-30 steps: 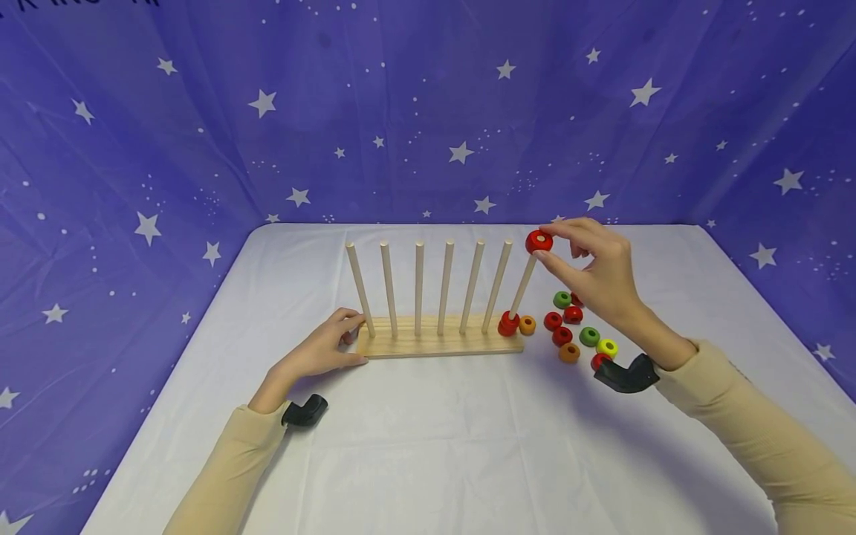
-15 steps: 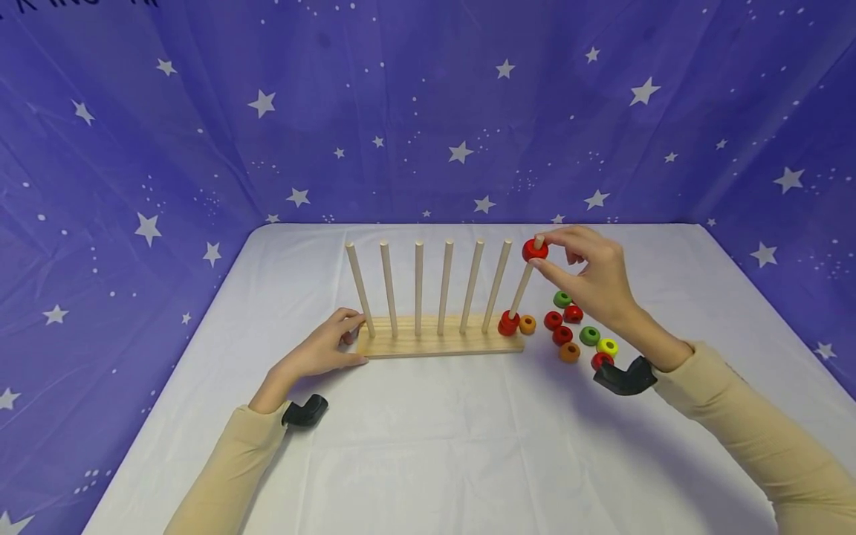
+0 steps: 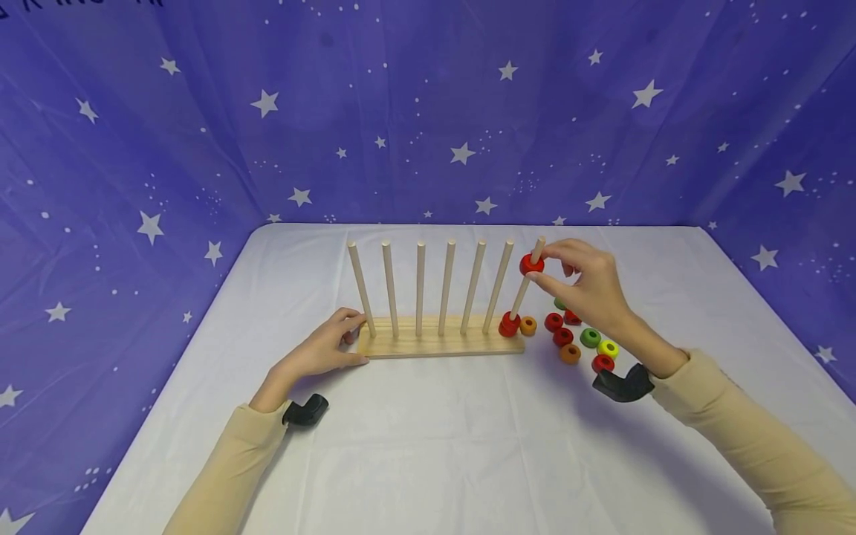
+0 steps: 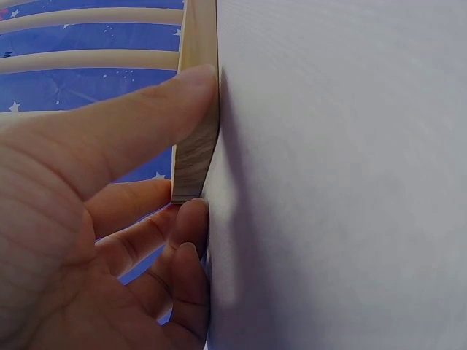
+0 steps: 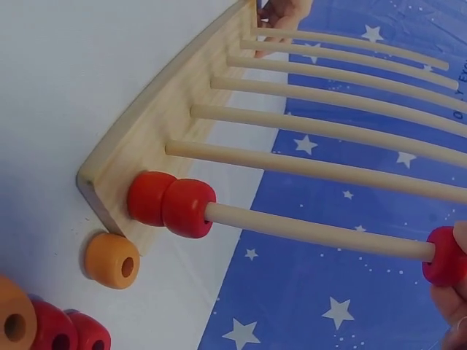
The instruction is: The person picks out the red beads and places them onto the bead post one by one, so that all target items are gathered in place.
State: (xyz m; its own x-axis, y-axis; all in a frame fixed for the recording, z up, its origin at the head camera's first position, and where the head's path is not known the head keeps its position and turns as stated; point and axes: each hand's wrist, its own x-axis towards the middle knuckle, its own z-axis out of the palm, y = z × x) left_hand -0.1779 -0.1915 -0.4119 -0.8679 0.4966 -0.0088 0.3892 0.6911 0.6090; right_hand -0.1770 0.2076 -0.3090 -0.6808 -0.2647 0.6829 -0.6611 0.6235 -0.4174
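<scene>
My right hand [image 3: 591,286] pinches a red wooden bead [image 3: 528,264] between thumb and fingertips. That bead is threaded on the rightmost peg, a little below its top. Two more red beads [image 5: 171,204] sit stacked at the foot of the same peg, with bare peg between them and the held one. The other pegs on the wooden base [image 3: 435,345] carry no beads. At the base's left end, my left hand [image 3: 324,345] grips it, the thumb on the front edge and fingers around the end, as the left wrist view shows.
An orange bead [image 3: 528,325] lies close by the base's right end. Farther right are several loose beads, among them a green bead [image 3: 591,338], a yellow bead [image 3: 608,349] and another orange bead [image 3: 570,354]. A white cloth [image 3: 435,446] covers the table; a starry blue backdrop [image 3: 428,111] stands behind.
The right hand has brought the red bead from the tip of the rightmost peg down onto it, so the peg's top now sticks out above. The left hand stays in place.
</scene>
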